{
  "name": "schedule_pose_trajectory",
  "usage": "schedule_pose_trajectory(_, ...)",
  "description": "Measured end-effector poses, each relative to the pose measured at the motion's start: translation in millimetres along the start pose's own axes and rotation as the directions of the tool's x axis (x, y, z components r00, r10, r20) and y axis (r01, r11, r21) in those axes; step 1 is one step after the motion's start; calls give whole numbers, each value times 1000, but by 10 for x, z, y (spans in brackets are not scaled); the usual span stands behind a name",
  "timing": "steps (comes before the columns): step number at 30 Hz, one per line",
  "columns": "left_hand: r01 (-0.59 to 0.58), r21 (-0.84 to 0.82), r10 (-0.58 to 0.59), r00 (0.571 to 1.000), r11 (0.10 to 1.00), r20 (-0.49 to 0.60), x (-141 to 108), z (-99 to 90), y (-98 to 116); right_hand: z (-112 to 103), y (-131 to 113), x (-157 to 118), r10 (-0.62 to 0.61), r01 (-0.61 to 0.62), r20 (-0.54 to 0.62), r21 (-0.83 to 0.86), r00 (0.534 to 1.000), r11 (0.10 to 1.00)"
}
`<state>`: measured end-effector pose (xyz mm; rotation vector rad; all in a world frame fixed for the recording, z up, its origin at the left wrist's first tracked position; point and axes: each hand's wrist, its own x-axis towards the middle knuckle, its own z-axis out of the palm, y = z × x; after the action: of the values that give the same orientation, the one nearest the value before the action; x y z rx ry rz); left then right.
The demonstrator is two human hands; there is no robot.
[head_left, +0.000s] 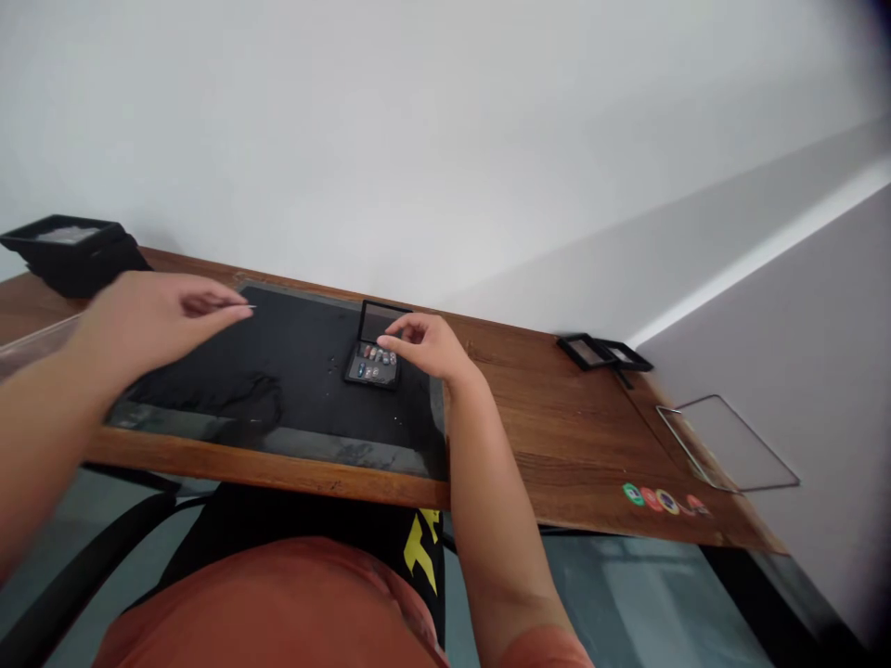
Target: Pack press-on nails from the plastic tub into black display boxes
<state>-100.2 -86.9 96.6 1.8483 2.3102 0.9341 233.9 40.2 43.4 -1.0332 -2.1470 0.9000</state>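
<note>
My left hand (163, 315) is raised over the left part of the black mat (306, 334). Its thumb and forefinger pinch a small, thin, whitish piece (251, 306) that is too tiny to identify. Over at the right of the mat lies an open black case (372, 378) with its lid (376, 320) tilted up. Rows of small glossy coloured pieces (368, 371), resembling press-on nails, sit inside. My right hand (424, 343) hovers at the case's right side, thumb and forefinger nearly together in front of the lid. Whatever they grip, if anything, cannot be made out.
Stacked black trays (76, 255) stand at the back left of the wooden table (543, 408). Two black frames (588, 353) lie by the wall at right. Beyond round stickers (666, 502) is a metal wire frame (730, 445). Tiny bits dot the mat.
</note>
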Motion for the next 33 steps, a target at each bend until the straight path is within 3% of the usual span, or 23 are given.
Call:
schedule_pose_trajectory(2, -45, -127, 53, 996, 991, 68, 83, 305, 338, 65, 8, 14, -52, 43, 72, 128, 996, 991)
schedule_pose_trajectory(4, -95, -285, 131, 985, 954, 109, 157, 635, 525, 130, 13, 29, -78, 58, 97, 190, 992, 980)
schedule_pose_trajectory(8, -208, -410, 251, 967, 888, 53, 157, 1194, 652, 219, 17, 46, -93, 73, 82, 216, 992, 974)
schedule_pose_trajectory(11, -238, -447, 295, 953, 862, 62, 72, 1394, 678, 239, 15, 41, -85, 66, 85, 207, 993, 976)
schedule_pose_trajectory(20, -248, -402, 306, 948, 881, 87, -40, 1408, 644, 264, 49, 49, -51, 35, 79, 192, 996, 981)
schedule_pose_trajectory(27, -251, -383, 304, 949, 889, 82, -59, 1390, 635, 295, 60, 64, -1, -56, 205, 275, 979, 960)
schedule_pose_trajectory(33, -213, -420, 279, 955, 882, 102, -31, 1399, 619, 243, 52, 54, 37, -103, 205, 321, 978, 941)
